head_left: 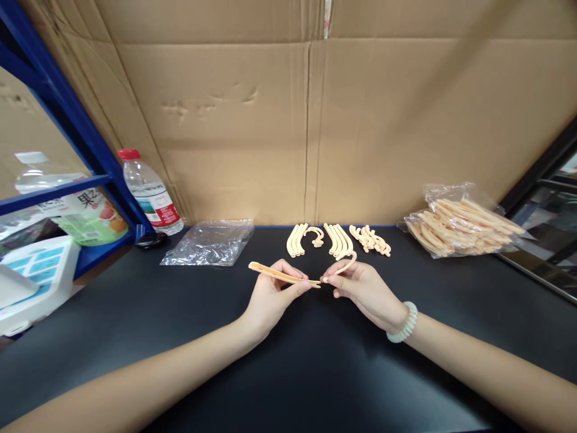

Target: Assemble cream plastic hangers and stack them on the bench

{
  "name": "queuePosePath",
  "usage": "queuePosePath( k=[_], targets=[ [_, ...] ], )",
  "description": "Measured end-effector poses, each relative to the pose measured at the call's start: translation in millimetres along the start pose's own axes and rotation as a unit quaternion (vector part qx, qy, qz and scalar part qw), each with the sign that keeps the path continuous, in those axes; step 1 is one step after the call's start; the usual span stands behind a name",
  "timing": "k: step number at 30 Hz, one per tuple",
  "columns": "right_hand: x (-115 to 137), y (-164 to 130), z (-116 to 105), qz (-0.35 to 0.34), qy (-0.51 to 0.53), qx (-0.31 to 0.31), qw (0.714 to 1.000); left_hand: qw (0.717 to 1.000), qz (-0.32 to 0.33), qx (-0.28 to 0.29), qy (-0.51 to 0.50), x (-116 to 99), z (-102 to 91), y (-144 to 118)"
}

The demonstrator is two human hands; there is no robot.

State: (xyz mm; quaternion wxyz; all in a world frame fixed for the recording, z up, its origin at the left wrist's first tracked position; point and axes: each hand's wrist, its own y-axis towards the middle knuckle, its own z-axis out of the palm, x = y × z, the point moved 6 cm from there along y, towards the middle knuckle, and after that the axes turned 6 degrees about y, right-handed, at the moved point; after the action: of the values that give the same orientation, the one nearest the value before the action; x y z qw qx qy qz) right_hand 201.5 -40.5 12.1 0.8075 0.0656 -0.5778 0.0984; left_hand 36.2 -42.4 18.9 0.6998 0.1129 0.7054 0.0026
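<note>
Near black tabletop [288, 373] open; curved strips [336, 239], bag [464, 225], bottle [151, 195] crowd far edge.

Tabletop [288, 373] black. On it: peach plastic strips [339, 239], clear bag [210, 242], red-capped bottle [151, 195]. Behind tabletop: brown cardboard [279, 120]. Left of tabletop: blue shelf frame [67, 120]. White bead bracelet [404, 323].

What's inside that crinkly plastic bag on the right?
The plastic bag holds a heap of long peach-coloured plastic strips. Pieces lower in the heap are covered, so how many there are cannot be told.
</note>
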Motion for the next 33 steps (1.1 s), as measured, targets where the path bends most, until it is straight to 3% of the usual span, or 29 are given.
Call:
queuePosePath(
  k=[5, 11, 23, 33],
  targets=[
    [-6.1, -1.3, 4.3, 0.051, 0.054, 0.054, 0.996, 1.0, 0.011, 0.01, 0.019, -0.7, 1.9, -1.1],
    [-9.5, -2.6, 8.1, 0.085, 0.04, 0.094, 0.991, 0.999, 0.016, 0.019, 0.022, -0.3, 3.0, -1.7],
    [-8.4, -5.2, 9.6, 0.084, 0.016, 0.103, 0.991, 0.998, 0.025, 0.045, 0.028, -2.5, 9.2, -5.4],
    [-1.8, -7.7, 14.9, -0.017, -0.053, 0.035, 0.998, 0.994, 0.019, 0.026, 0.105, -0.7, 7.7, -8.6]
  ],
)
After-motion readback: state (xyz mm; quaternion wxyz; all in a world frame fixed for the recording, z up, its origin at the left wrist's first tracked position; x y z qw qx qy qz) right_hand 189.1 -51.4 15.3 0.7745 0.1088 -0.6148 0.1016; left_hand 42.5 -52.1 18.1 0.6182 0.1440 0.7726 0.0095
